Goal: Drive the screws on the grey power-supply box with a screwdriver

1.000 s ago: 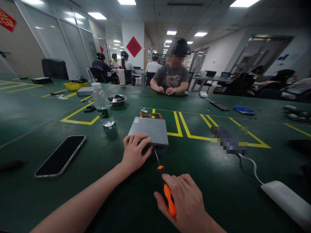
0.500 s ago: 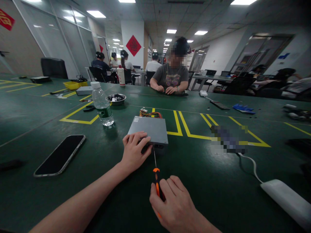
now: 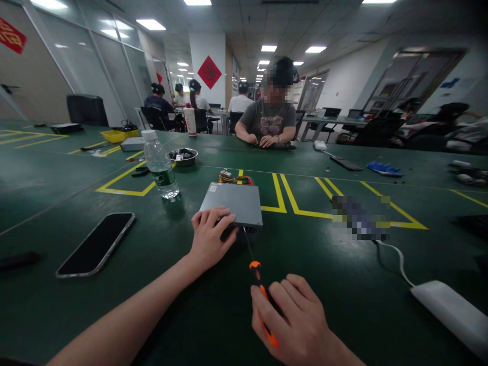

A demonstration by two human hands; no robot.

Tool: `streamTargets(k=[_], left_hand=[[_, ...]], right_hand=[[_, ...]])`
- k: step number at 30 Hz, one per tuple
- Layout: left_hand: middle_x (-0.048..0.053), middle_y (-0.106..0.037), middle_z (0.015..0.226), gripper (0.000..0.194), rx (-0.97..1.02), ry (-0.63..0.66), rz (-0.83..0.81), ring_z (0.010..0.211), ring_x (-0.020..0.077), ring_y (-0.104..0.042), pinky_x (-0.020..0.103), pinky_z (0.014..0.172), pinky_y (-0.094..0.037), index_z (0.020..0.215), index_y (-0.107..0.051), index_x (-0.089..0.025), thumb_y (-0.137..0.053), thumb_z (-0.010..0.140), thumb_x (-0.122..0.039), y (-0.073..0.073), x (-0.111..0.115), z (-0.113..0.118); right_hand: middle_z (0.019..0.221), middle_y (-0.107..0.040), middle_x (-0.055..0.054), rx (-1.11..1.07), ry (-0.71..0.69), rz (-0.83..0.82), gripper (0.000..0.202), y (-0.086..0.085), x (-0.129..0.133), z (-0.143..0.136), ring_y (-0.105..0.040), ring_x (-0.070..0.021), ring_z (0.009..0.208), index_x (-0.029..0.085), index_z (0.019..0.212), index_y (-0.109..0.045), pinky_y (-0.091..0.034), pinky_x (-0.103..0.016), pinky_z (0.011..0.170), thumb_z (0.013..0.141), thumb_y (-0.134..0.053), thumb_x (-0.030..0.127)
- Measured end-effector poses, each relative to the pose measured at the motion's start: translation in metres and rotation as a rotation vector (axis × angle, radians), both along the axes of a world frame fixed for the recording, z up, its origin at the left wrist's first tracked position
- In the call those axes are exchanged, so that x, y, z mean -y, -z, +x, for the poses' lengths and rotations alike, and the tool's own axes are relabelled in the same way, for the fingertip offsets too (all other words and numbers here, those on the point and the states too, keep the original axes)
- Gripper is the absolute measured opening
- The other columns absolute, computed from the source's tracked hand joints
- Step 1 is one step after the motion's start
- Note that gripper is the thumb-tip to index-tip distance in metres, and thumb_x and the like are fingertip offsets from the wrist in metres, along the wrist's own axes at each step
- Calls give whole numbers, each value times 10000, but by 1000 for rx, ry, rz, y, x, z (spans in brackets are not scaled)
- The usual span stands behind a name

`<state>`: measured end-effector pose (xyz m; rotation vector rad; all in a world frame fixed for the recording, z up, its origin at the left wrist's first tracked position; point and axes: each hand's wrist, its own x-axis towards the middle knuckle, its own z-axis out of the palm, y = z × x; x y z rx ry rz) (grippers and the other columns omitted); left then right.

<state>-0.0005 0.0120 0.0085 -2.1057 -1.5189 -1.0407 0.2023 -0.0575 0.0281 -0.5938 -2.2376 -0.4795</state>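
Observation:
A grey metal computer power supply (image 3: pixel 234 203) lies on the green table, a bundle of coloured wires (image 3: pixel 238 179) at its far side. My left hand (image 3: pixel 211 231) grips its near left corner, fingers over the top and thumb along the near face. My right hand (image 3: pixel 292 317) is closed around the orange and black handle of a screwdriver (image 3: pixel 256 272). Its thin shaft slants up and left, with the tip at the near face of the power supply, close to my left thumb. Whether the tip sits in a screw is too small to tell.
Left of the power supply stand a water bottle (image 3: pixel 160 168) and a metal bowl (image 3: pixel 183 156) of small parts. A phone (image 3: pixel 97 244) lies nearer. At right are a white power strip (image 3: pixel 450 310) with its cable and a blue glove (image 3: pixel 384 169). A person (image 3: pixel 267 117) sits opposite.
My right hand and the screwdriver handle have swung to the right, so the shaft slants more. My left hand keeps its grip on the power supply.

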Motion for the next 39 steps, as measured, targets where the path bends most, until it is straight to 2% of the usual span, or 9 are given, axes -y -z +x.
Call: streamTargets(k=[6,14,27,34,39], left_hand=[[59,-597,1087,197,-4,4,1,1065,225,-516,419,844,-290,1001,-544,-256,-542,808,-298,0,0,0],[61,-593,1091,209,-15,0,13,1057,232,-521,422,845,-293,1008,-536,-262,-552,800,-282,1,-1,0],[58,-598,1081,200,-18,-1,18,1055,225,-524,420,842,-292,1005,-535,-263,-545,806,-286,0,-1,0],[58,-594,1098,233,5,6,-1,1066,242,-509,429,852,-285,1024,-546,-269,-562,792,-281,3,-1,-1],[54,-596,1094,225,15,20,15,1069,238,-513,425,851,-286,1024,-551,-274,-551,800,-287,5,-3,-2]], right_hand=[[594,-555,2,-110,-11,-46,90,-10,-4,23,-494,-104,531,129,807,-585,-372,-290,576,746,-528,96],[598,-555,7,-127,-8,-95,90,-7,-6,18,-484,-97,519,137,817,-587,-363,-289,574,760,-523,109],[611,-561,2,-116,11,-77,107,-6,-8,17,-491,-102,538,136,836,-590,-369,-294,592,760,-520,108],[627,-561,-16,-1,31,-101,138,-5,-4,17,-504,-122,562,146,853,-602,-371,-290,573,809,-494,219],[586,-548,-4,46,46,-39,128,-3,-5,19,-504,-104,524,104,874,-578,-357,-253,520,806,-470,116]])
